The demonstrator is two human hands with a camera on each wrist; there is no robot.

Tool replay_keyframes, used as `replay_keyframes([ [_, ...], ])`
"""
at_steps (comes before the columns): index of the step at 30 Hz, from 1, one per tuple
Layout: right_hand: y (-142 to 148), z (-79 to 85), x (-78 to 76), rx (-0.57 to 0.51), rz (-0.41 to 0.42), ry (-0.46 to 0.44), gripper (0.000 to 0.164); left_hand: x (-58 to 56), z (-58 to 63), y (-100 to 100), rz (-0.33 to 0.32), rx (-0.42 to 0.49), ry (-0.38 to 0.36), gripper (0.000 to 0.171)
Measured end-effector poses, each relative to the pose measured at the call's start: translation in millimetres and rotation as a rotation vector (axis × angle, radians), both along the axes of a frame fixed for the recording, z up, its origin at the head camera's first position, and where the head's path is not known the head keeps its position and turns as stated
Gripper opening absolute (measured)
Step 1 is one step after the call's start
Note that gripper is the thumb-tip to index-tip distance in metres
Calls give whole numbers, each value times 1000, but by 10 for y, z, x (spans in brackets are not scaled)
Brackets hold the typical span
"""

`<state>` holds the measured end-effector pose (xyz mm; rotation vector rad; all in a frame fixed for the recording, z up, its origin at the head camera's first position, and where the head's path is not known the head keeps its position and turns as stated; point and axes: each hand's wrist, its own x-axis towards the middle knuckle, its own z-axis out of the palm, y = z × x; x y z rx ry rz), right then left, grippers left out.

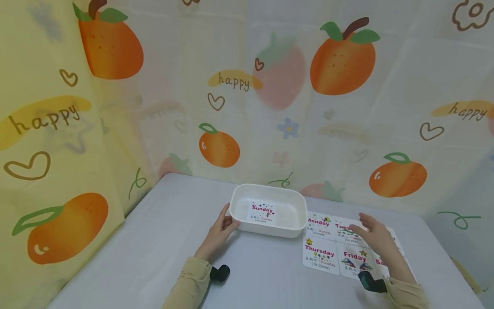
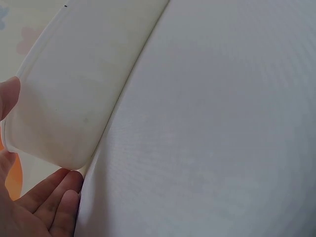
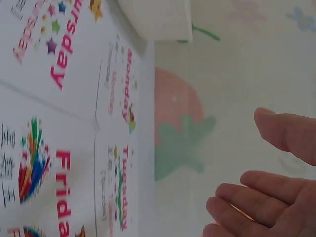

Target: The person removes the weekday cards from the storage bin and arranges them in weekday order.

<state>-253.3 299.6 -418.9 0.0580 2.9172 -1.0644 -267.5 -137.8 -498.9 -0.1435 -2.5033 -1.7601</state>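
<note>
A white plastic box [image 1: 266, 231] stands near the back of the table, with a "Sunday" card [image 1: 261, 213] lying inside it on the bottom. My left hand [image 1: 219, 229] grips the box's left end, thumb at the front corner and fingers along the end wall. In the left wrist view, its lower fingers [image 2: 49, 202] lie beside the base. Over the "Tuesday" card [image 1: 343, 232], my right hand [image 1: 373, 235] hovers with fingers spread and nothing in it. Part of the "Saturday" card [image 1: 381, 262] and the upper right card are hidden behind that hand.
A "Monday" card [image 1: 318, 225] lies against the box's right end, with a "Thursday" card [image 1: 320, 255] and a "Friday" card [image 1: 354, 260] in the row in front. A fruit-printed curtain [image 1: 339, 128] hangs behind the white table [image 1: 154, 257].
</note>
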Motion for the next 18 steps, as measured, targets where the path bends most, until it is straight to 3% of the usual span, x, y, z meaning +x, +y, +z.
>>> replay_keyframes([
  [5, -496, 226, 45, -28, 112, 37, 74, 3, 4, 0, 6, 0, -12, 73],
  [18, -1165, 166, -215, -153, 193, 58, 68, 10, -1, 5, 9, 12, -4, 73],
])
